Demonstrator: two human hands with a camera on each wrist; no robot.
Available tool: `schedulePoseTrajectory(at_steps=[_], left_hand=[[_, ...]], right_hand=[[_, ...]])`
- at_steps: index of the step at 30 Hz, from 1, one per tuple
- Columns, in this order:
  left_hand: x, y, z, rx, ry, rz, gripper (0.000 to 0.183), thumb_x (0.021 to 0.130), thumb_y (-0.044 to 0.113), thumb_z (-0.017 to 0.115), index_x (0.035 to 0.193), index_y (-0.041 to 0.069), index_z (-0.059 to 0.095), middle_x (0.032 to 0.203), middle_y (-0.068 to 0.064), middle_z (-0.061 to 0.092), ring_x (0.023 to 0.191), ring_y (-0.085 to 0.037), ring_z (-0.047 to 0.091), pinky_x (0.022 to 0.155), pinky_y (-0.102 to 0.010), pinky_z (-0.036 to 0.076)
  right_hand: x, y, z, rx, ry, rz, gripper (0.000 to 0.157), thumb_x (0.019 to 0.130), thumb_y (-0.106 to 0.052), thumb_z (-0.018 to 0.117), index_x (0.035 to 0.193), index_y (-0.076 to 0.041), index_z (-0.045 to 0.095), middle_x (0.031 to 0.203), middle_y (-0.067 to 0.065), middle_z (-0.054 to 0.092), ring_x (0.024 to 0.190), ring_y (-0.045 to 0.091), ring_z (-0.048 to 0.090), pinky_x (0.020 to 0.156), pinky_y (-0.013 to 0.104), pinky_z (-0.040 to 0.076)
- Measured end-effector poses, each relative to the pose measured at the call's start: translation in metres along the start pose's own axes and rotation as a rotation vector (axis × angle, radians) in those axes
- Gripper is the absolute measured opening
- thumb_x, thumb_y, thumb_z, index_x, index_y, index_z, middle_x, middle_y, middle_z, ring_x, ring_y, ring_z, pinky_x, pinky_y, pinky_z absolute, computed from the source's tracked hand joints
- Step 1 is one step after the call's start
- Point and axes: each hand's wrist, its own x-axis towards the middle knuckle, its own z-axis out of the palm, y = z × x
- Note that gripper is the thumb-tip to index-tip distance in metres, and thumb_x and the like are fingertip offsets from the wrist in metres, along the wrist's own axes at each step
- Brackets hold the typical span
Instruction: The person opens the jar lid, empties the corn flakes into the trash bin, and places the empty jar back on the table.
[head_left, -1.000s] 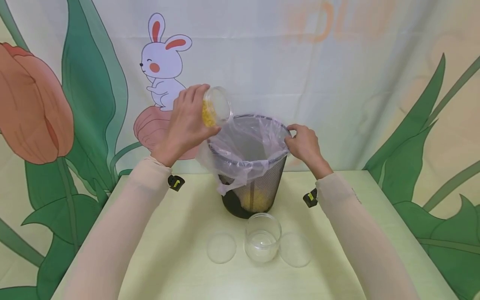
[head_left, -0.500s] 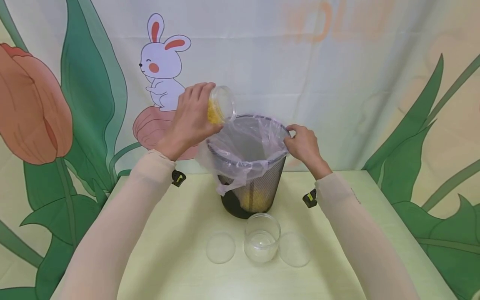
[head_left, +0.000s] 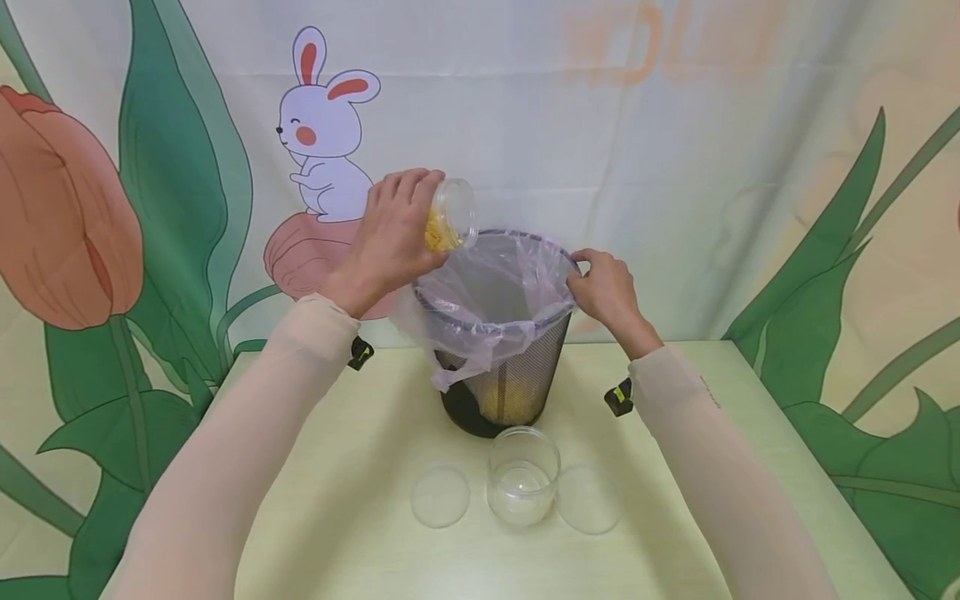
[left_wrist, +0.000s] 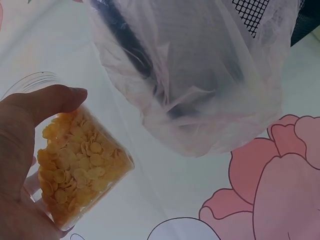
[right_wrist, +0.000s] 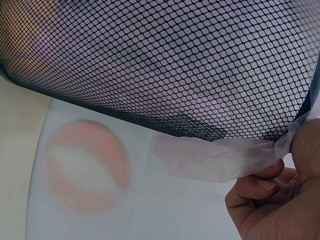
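Empty jar (head_left: 523, 477), two lids (head_left: 441, 496), bunny backdrop (head_left: 324, 133)

We see a clear, glossy plastic jar (head_left: 452, 215) in the left hand (head_left: 390, 237), packed with matt yellow flakes (left_wrist: 75, 170). At its four o'clock stands a black metal mesh bin (head_left: 517, 375), lined with a thin, crinkled, translucent plastic bag (head_left: 480, 329) whose edge the right hand (head_left: 609, 287) pinches. At six o'clock from the bin sit a second clear jar (head_left: 522, 477) and two transparent lids (head_left: 441, 496) on a smooth, matt pale green table (head_left: 337, 500). The backdrop (head_left: 675, 150) looks like printed cloth.
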Motion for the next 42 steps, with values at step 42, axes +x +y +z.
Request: schedulePoseTrajectory(at_steps=[42], left_hand=[[0.0099, 0.0045, 0.0066, 0.198, -0.034, 0.16, 0.084, 0.073, 0.026, 0.08, 0.143, 0.009, 0.036, 0.142, -0.016, 0.044, 0.132, -0.037, 0.039, 0.113, -0.053, 0.028]], right_hand=[[-0.002, 0.0013, 0.0001, 0.008, 0.001, -0.01, 0.049, 0.089, -0.016, 0.047, 0.136, -0.008, 0.057, 0.097, 0.014, 0.067, 0.069, 0.022, 0.046, 0.057, 0.03, 0.036]])
